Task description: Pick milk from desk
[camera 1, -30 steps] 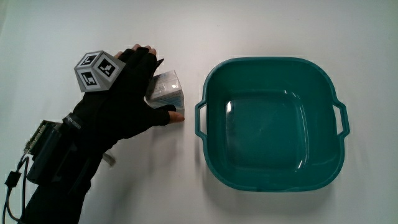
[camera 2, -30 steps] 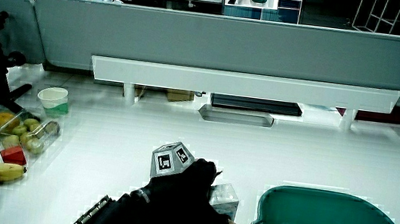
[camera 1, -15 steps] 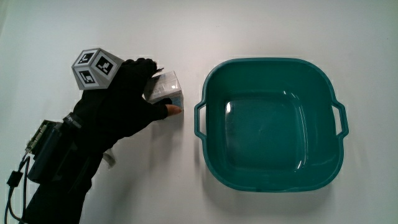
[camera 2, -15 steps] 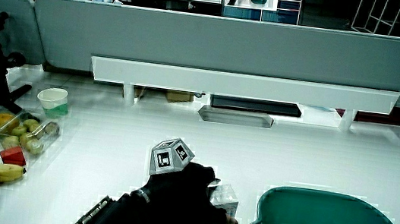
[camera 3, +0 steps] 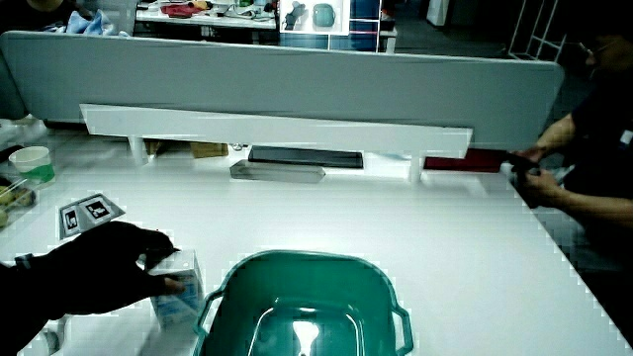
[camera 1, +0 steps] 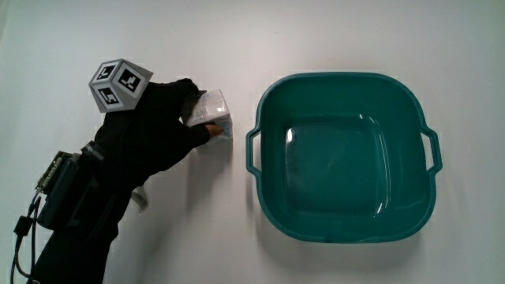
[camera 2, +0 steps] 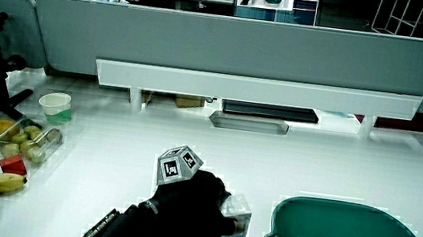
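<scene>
Since a second ago the milk (camera 1: 211,115) has been drawn slightly away from the basin (camera 1: 343,95) (teal), clasped by the grip (camera 1: 162,126) on the bench (camera 1: 237,39).

We see the basin (camera 1: 344,229) standing just beside the milk (camera 1: 215,118), with bare table (camera 1: 237,39) elsewhere around it.

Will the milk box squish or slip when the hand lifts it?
The milk looks like a stiff little carton, so it probably keeps its shape. The hand wraps its flat sides, so it likely won't slip. It seems small, probably light.
</scene>
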